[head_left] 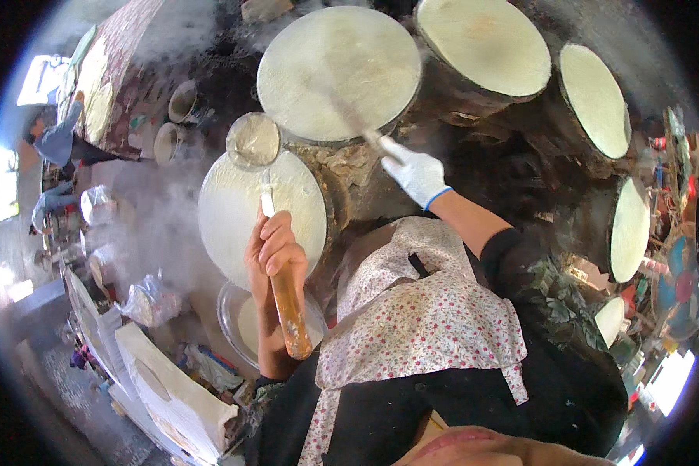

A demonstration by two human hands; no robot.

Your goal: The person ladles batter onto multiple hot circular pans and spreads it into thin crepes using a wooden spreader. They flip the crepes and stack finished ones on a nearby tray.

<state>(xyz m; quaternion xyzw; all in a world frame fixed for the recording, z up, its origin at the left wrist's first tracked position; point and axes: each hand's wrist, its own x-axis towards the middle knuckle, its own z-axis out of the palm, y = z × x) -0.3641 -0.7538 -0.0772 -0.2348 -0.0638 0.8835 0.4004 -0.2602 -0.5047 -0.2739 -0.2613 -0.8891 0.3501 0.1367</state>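
My left hand (274, 247), bare, is closed round the handle of a ladle (254, 141). The ladle has a wooden handle and a round metal bowl, which hangs over the far edge of a round griddle (262, 206) covered with pale batter. In a white glove with a blue cuff, my right hand (417, 174) grips a long thin spreading tool (349, 115), smeared by motion. Its blade reaches over a larger round griddle (339, 74), also coated with pale batter. The tip of that blade is too blurred to make out.
Steam drifts over the left side. More batter-coated round griddles (485, 48) curve round to the right. A clear basin (243, 322) with pale contents stands beside my left forearm. Stacked white sheets (167, 384) lie at lower left. Another person (58, 144) is at far left.
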